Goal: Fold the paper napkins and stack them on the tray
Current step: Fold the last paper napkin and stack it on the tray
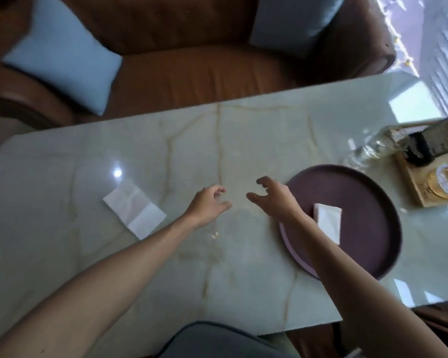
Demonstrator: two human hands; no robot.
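Both hands hover over the bare middle of the marble tabletop point(243, 130), holding nothing: the left hand point(208, 202) has loosely curled fingers with thumb and forefinger nearly meeting, and the right hand point(274, 196) is spread with its fingers bent, its forearm crossing the near-left rim of the round purple tray point(373, 187). One folded napkin point(329, 223) lies on the tray, left of centre, partly hidden by that forearm. A second napkin point(135, 209), creased but opened flat, lies on the tabletop well to the left of the left hand, apart from both hands. Risks, as judged: the polished tabletop looks slick, so the thin napkin may slide under a fingertip instead of lifting, or skew while being creased, giving an uneven fold. The right forearm passes low over the tray; dragging it back could nudge the folded napkin or shift the tray. A second napkin set off-square would make the stack lean. Containers: the tray holds only the one napkin. At far right a wooden tray point(411, 182) carries a dark object and pale round items, too blurred to name; a clear bottle point(378, 147) lies beside it.
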